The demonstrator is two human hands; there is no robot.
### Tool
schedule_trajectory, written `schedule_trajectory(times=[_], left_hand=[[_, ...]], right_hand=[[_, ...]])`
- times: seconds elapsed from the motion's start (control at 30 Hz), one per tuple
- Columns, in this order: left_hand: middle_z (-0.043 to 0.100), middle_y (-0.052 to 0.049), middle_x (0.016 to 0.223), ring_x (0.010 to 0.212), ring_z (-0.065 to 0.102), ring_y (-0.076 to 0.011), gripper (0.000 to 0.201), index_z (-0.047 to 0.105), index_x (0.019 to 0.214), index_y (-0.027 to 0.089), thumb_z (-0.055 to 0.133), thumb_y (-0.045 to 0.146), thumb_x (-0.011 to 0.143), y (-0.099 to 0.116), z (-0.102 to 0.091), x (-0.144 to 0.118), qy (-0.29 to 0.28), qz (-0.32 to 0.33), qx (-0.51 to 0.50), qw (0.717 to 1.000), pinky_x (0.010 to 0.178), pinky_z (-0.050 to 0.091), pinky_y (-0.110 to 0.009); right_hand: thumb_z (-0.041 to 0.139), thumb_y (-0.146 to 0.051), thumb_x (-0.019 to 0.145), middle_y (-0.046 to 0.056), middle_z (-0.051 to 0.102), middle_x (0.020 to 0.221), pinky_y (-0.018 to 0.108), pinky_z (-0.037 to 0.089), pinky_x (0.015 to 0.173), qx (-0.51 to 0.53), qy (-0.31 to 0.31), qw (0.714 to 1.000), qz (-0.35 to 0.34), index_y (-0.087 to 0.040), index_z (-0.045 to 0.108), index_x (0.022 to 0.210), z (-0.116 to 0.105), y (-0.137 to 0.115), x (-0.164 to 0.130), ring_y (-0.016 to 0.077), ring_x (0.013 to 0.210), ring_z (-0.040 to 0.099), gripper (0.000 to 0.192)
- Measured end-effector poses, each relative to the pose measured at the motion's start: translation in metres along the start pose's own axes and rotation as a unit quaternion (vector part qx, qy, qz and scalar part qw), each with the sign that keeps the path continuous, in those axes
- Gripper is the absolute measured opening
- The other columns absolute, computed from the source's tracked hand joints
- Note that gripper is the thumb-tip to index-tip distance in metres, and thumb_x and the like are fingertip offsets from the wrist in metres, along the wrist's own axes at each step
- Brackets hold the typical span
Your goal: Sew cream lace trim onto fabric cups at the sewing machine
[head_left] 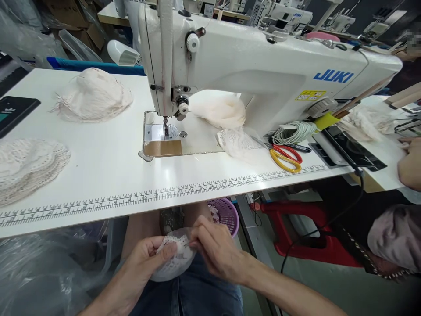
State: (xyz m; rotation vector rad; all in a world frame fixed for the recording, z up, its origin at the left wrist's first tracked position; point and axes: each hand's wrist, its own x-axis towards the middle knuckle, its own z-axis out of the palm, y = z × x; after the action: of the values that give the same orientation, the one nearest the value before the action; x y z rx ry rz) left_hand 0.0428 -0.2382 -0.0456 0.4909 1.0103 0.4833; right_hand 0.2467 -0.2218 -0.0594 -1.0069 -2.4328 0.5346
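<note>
Above my lap, my left hand (148, 259) pinches a white lace cup-shaped piece (174, 259) with sheer mesh at its edge, thumb on top of the lace. My right hand (213, 248) is closed at the right edge of the same piece, its fingertips pressed together; whether they grip the mesh, a thread or a small tool is hidden. On the table above stands a white sewing machine (263, 66). Beside its bed lie another lace piece (240, 142) and a cream fabric piece (223, 112).
Scissors (286, 158) with red and yellow handles lie by a coiled cord (294, 133). Stacked lace pieces (29, 166) and cream cups (95, 94) sit at left, near a phone (16, 114). A purple basket (230, 215) stands below the table edge. Another person's arm (409, 162) shows at right.
</note>
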Motion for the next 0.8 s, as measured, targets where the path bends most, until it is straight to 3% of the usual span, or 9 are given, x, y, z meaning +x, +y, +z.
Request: schedule_trajectory(times=[0.13, 0.2, 0.27, 0.33, 0.4, 0.47, 0.53, 0.67, 0.8], left_hand=[[0.068, -0.006, 0.072, 0.071, 0.055, -0.0165, 0.039, 0.072, 0.093, 0.012, 0.068, 0.046, 0.075, 0.002, -0.005, 0.0, 0.0, -0.007, 0.007, 1.0, 0.069, 0.041, -0.024], [0.067, -0.006, 0.072, 0.071, 0.055, -0.0162, 0.038, 0.072, 0.092, 0.012, 0.067, 0.046, 0.076, 0.002, -0.007, 0.001, -0.004, -0.01, 0.007, 1.0, 0.068, 0.041, -0.023], [0.066, -0.005, 0.071, 0.07, 0.054, -0.0155, 0.037, 0.071, 0.088, 0.011, 0.066, 0.046, 0.077, 0.001, -0.009, 0.002, -0.011, -0.013, 0.02, 1.0, 0.066, 0.04, -0.022], [0.065, -0.005, 0.071, 0.069, 0.053, -0.0147, 0.037, 0.07, 0.084, 0.011, 0.065, 0.047, 0.077, 0.002, -0.009, 0.003, -0.021, -0.015, 0.041, 0.999, 0.065, 0.039, -0.021], [0.064, -0.004, 0.072, 0.067, 0.051, -0.014, 0.038, 0.069, 0.08, 0.01, 0.065, 0.048, 0.076, 0.003, -0.007, 0.004, -0.031, -0.018, 0.065, 0.997, 0.064, 0.038, -0.021], [0.063, -0.004, 0.072, 0.066, 0.049, -0.0137, 0.04, 0.067, 0.078, 0.01, 0.065, 0.05, 0.075, 0.005, -0.005, 0.004, -0.035, -0.019, 0.085, 0.996, 0.062, 0.037, -0.022], [0.06, -0.003, 0.068, 0.064, 0.047, -0.0134, 0.041, 0.065, 0.075, 0.01, 0.064, 0.052, 0.075, 0.007, -0.004, 0.003, -0.029, -0.013, 0.104, 0.994, 0.061, 0.035, -0.022], [0.051, 0.001, 0.064, 0.062, 0.04, -0.0121, 0.043, 0.063, 0.071, 0.012, 0.061, 0.054, 0.076, 0.004, -0.004, -0.001, 0.008, 0.015, 0.136, 0.991, 0.058, 0.032, -0.021], [0.041, 0.003, 0.058, 0.059, 0.031, -0.0108, 0.047, 0.059, 0.061, 0.013, 0.058, 0.057, 0.077, -0.001, -0.005, -0.001, 0.03, 0.044, 0.134, 0.99, 0.054, 0.026, -0.02]], right_hand=[[0.036, -0.012, 0.09, 0.003, 0.051, 0.075, 0.022, 0.036, 0.052, -0.124, -0.049, 0.98, 0.147, -0.016, 0.048, 0.079, -0.003, 0.043, -0.035, 0.012, 0.058, 0.046, 0.016], [0.039, -0.005, 0.085, 0.007, 0.054, 0.073, 0.026, 0.039, 0.056, -0.161, -0.055, 0.969, 0.179, -0.015, 0.051, 0.075, -0.009, 0.062, -0.052, 0.0147, 0.06, 0.05, 0.019], [0.04, 0.001, 0.081, 0.01, 0.057, 0.073, 0.03, 0.042, 0.064, -0.177, -0.06, 0.964, 0.19, -0.014, 0.054, 0.071, -0.018, 0.065, -0.059, 0.0181, 0.068, 0.055, 0.023], [0.04, 0.0, 0.082, 0.012, 0.061, 0.089, 0.033, 0.043, 0.076, -0.153, -0.074, 0.969, 0.177, -0.014, 0.059, 0.083, -0.028, 0.051, -0.054, 0.0208, 0.085, 0.057, 0.023], [0.041, -0.01, 0.088, 0.013, 0.055, 0.116, 0.035, 0.04, 0.091, -0.042, -0.099, 0.985, 0.137, -0.016, 0.05, 0.117, -0.036, 0.03, -0.037, 0.0204, 0.108, 0.05, 0.031], [0.053, -0.028, 0.087, 0.011, 0.054, 0.121, 0.034, 0.038, 0.095, 0.134, -0.125, 0.978, 0.104, -0.017, 0.04, 0.129, -0.037, 0.013, -0.014, 0.0192, 0.114, 0.047, 0.046], [0.067, -0.039, 0.077, 0.006, 0.061, 0.106, 0.03, 0.042, 0.087, 0.248, -0.148, 0.953, 0.088, -0.018, 0.05, 0.119, -0.032, 0.006, 0.005, 0.018, 0.1, 0.054, 0.05], [0.067, -0.039, 0.077, -0.001, 0.059, 0.073, 0.021, 0.042, 0.063, 0.392, -0.188, 0.893, 0.12, -0.014, 0.064, 0.082, -0.012, 0.013, 0.019, 0.0106, 0.068, 0.054, 0.025], [0.069, -0.039, 0.074, -0.001, 0.057, 0.069, 0.019, 0.039, 0.057, 0.506, -0.208, 0.815, 0.193, -0.011, 0.065, 0.078, -0.004, 0.017, 0.016, 0.0087, 0.062, 0.05, 0.028]])
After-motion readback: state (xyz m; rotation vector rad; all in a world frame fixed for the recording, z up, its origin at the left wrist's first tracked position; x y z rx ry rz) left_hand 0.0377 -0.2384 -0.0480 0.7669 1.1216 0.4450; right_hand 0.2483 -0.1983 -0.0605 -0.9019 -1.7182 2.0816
